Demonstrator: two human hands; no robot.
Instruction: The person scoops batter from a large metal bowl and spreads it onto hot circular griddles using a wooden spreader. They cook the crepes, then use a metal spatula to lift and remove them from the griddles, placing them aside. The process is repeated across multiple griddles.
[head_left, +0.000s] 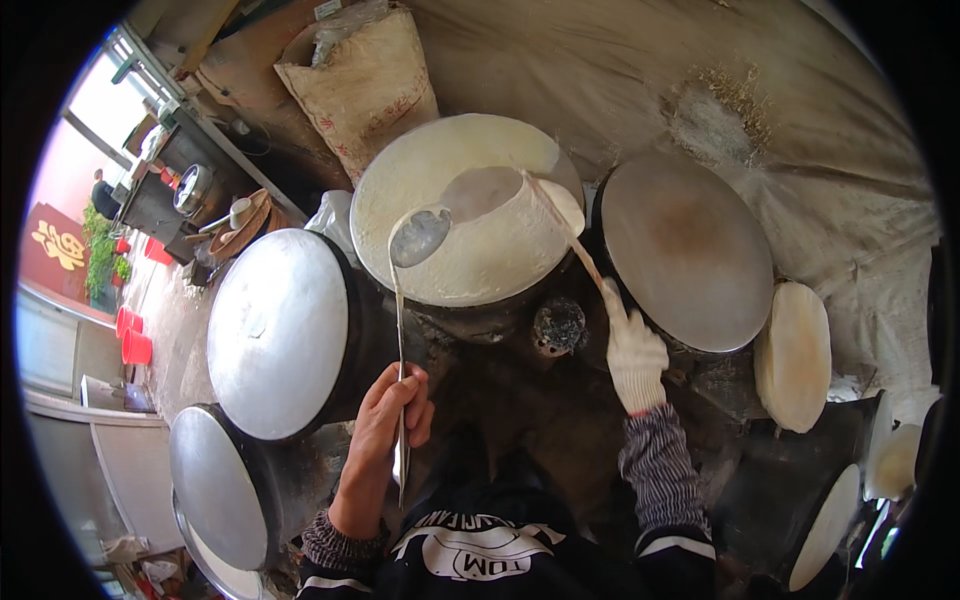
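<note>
My bare left hand grips the metal handle of a long ladle. The ladle's bowl, coated along one rim with pale batter, hangs over the round griddle ahead of me. In my right hand, in a white knit glove, is a long-handled spreader smeared with batter. Its far end meets the griddle's surface. Cream-coloured batter covers most of that griddle, and a grey patch of bare metal shows near the middle.
A bare griddle stands on the right, with a pale flat round leaning beside it. Metal discs stand on the left. A small charred, perforated cylinder sits before the middle griddle. Behind is an open sack; a person stands far left.
</note>
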